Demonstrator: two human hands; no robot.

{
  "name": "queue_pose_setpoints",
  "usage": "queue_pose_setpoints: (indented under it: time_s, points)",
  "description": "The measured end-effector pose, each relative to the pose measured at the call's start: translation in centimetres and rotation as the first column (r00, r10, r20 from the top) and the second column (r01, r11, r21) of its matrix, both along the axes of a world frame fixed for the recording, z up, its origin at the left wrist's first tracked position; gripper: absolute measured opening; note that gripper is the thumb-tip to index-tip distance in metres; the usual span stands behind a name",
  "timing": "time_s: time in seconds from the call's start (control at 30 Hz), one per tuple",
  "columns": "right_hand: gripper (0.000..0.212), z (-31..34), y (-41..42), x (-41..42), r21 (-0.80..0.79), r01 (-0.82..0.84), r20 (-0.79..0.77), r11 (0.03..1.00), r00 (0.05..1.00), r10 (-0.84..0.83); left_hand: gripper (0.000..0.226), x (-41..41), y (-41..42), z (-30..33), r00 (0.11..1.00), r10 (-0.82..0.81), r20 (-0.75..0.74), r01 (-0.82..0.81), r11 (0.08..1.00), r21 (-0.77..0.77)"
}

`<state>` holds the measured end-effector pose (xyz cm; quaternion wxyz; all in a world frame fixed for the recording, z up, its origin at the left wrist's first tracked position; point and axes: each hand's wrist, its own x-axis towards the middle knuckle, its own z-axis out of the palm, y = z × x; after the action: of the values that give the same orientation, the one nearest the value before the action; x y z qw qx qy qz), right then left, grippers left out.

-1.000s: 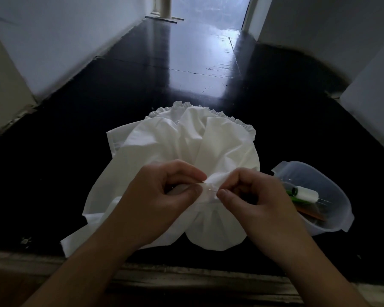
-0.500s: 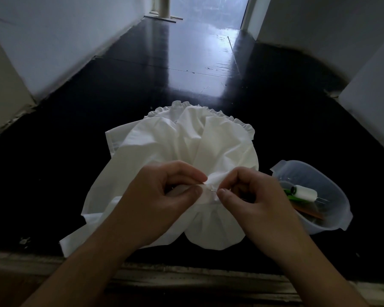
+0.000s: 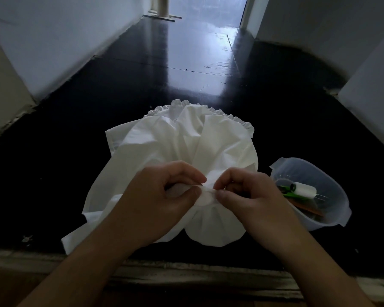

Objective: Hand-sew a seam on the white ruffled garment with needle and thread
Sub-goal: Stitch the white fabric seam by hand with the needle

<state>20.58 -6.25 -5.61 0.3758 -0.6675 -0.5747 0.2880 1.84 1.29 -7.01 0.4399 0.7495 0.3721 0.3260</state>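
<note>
Head camera showed the white garment [image 3: 175,160] on the dark floor [image 3: 53,173]. Both hands, left hand [image 3: 162,196] and right hand [image 3: 251,198], pinched one fold. Small, slow stitches would be best.

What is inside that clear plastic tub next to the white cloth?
The tub holds a white thread spool, something green and a brownish strip. Anything beneath them is hidden.

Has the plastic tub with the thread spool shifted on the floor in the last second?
No. The plastic tub sits where it was on the dark floor, just right of the white garment; only the camera drifted slightly.
</note>
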Motion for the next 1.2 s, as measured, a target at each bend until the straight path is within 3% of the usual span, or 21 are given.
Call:
queue_pose_setpoints:
  time_s: [0.2, 0.43, 1.0, 1.1, 1.2]
  points:
    - [0.015, -0.1, -0.1, -0.2, 0.017, 0.025, 0.056, 1.0, 0.998, -0.026, 0.022, -0.1, -0.4, -0.1, 0.997, 0.073, -0.038, -0.069, 0.993, 0.095]
    - [0.02, -0.2, 0.0, -0.4, 0.047, 0.047, 0.135, 0.998, 0.989, -0.053, 0.023, 0.0, -0.6, -0.4, 0.992, 0.129, 0.002, -0.129, 0.987, 0.098]
    - [0.022, -0.5, 0.1, -0.9, 0.078, 0.03, 0.276, 0.996, 0.96, -0.05, 0.026, 0.2, -1.2, -0.3, 0.996, 0.078, 0.051, -0.081, 0.995, 0.062]
    - [0.017, -0.5, 0.1, -1.0, 0.04, 0.035, 0.222, 0.999, 0.974, -0.043, 0.024, 0.2, -1.1, -0.3, 0.995, 0.075, 0.07, -0.079, 0.996, 0.05]
    - [0.011, -0.2, 0.2, -0.8, -0.021, 0.016, 0.039, 1.0, 0.999, -0.016, 0.023, 0.1, -0.9, -0.3, 0.994, 0.067, 0.091, -0.071, 0.997, 0.033]
